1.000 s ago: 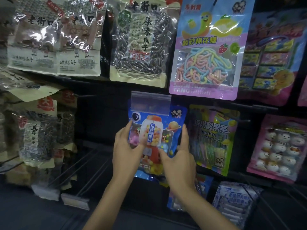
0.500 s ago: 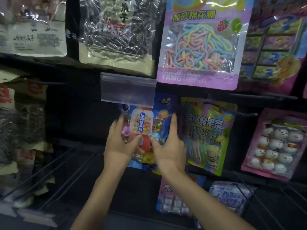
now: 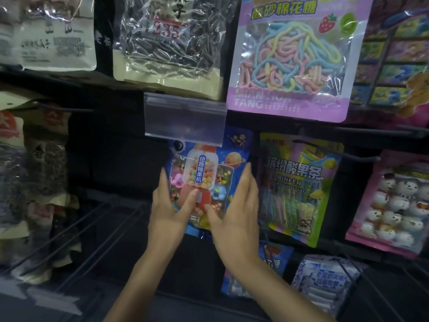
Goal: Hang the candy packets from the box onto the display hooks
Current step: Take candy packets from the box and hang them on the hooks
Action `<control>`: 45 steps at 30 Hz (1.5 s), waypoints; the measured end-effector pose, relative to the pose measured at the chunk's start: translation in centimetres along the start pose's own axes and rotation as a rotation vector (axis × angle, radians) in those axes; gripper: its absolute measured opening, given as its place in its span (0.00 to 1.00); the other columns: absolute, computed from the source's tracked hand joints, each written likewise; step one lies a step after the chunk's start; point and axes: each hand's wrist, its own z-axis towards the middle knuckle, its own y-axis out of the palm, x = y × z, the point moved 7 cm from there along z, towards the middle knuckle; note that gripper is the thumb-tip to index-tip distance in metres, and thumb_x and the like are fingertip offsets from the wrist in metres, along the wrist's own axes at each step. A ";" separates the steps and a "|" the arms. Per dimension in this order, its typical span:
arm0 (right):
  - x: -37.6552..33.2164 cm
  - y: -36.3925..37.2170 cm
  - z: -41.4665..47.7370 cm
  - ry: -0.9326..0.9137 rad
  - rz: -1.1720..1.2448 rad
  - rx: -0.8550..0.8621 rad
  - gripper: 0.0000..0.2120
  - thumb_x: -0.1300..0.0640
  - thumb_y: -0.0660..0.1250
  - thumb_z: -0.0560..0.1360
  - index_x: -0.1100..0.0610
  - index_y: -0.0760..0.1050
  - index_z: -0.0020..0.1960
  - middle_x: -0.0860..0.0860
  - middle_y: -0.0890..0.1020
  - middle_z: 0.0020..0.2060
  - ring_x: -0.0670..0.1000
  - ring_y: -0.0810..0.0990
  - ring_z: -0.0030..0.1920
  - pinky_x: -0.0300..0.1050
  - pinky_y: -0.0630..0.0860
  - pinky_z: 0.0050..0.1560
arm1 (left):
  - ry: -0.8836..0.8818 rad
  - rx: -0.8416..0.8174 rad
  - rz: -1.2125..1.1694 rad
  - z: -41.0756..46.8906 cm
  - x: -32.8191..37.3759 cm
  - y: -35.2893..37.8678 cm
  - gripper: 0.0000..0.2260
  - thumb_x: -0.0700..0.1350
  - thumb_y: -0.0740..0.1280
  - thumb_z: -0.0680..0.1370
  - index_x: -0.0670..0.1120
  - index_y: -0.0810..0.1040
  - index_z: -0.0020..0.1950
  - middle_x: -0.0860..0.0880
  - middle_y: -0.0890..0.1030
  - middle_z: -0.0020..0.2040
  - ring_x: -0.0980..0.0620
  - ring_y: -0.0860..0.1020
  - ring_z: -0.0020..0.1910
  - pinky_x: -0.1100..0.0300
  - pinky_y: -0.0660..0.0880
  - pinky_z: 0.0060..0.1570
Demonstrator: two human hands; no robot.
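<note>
blue candy packet [image 3: 234,159], planet print; pink-purple noodle-candy bag [image 3: 290,66], pastel strands; green-yellow sour-strip bag [image 3: 299,182].

Holding packet [image 3: 204,168] by its lower half, forearms angled up from below it, with left hand [image 3: 167,205] at its left edge, thumb across the front, and right hand [image 3: 236,212] at its right edge, index finger straight, thumb on the front.

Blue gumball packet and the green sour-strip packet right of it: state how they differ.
The blue packet is held by the left hand and right hand; the green packet hangs untouched. The blue packet's top is hidden behind a clear label holder; the green packet's top shows. Both have clear windows showing candy.
</note>
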 end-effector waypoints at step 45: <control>0.3 2.0 -1.6 -0.413 -0.604 -0.239 0.51 0.65 0.73 0.73 0.45 0.49 0.86 0.57 0.34 0.84 0.59 0.37 0.84 0.54 0.79 0.63 | 0.407 -0.072 0.955 -5.6 1.2 0.4 0.42 0.41 0.74 0.75 0.50 0.58 0.85 0.44 0.59 0.85 0.42 0.66 0.80 0.40 0.73 0.71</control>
